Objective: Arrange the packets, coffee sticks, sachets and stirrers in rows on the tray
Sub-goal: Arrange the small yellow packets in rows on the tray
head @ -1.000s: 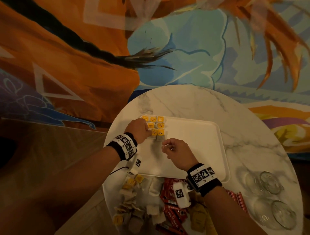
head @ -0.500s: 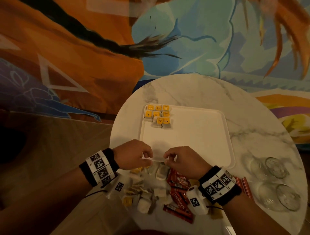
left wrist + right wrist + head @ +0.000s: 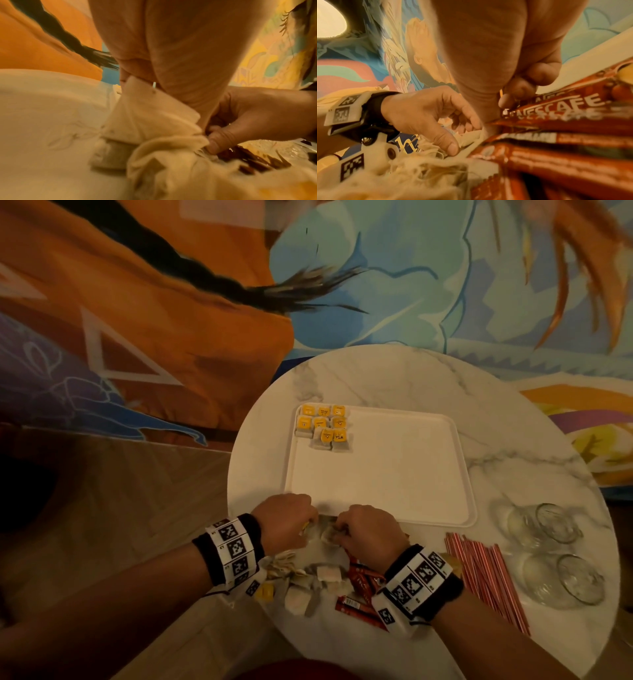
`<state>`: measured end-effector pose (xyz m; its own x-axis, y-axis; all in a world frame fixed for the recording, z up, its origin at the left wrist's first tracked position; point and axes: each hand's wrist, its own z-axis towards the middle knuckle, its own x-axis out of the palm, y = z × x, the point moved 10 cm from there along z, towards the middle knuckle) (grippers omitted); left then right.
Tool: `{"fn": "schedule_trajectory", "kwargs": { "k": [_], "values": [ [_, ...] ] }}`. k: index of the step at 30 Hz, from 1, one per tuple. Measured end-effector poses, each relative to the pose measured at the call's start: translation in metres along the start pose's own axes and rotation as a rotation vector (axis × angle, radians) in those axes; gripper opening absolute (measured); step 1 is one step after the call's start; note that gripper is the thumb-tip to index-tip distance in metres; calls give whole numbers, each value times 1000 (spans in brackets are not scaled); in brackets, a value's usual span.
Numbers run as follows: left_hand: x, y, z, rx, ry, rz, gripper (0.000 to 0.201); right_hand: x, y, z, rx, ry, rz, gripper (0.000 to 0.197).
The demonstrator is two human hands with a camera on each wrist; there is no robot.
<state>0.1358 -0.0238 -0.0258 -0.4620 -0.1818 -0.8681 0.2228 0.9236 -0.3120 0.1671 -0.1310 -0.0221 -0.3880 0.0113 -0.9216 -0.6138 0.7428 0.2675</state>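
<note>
A white tray [image 3: 376, 474] lies on the round marble table, with several yellow-tagged tea bags [image 3: 323, 426] in rows in its far left corner. Just in front of the tray's near edge, my left hand [image 3: 308, 525] and right hand [image 3: 337, 534] meet over a loose pile of tea bags [image 3: 308, 580]. The left hand pinches a pale tea bag [image 3: 150, 108]. The right hand [image 3: 212, 143] pinches a neighbouring tea bag [image 3: 171, 147] from the pile. Red coffee sticks [image 3: 556, 108] lie right under the right hand. Red-striped stirrers [image 3: 486, 573] lie to the right.
Two clear glasses [image 3: 555, 522] [image 3: 579, 580] lie at the table's right side, beyond the stirrers. The table's rim [image 3: 239, 460] runs close to the tray's left side. A painted wall stands behind the table.
Both hands have drawn back from the tea bag rows in the tray's far corner to the pile at the near edge and taken hold of tea bags there.
</note>
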Motion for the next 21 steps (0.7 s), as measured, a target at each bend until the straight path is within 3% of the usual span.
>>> {"fn": "schedule_trajectory", "kwargs": {
  "k": [3,9,15,21],
  "values": [
    [1,-2,0,12,-6,-1,23,-1,0,-1,-5,-5,30,33],
    [-22,3,-3,5,-142,-302,20,-23,-12,-12,10,-83,337,24],
    [-30,27,-6,-89,-206,-939,21,-43,-19,-18,25,-138,755,15],
    [-10,13,-7,-243,-70,-1612,13,-49,-9,-12,2,-206,800,13]
  ]
}}
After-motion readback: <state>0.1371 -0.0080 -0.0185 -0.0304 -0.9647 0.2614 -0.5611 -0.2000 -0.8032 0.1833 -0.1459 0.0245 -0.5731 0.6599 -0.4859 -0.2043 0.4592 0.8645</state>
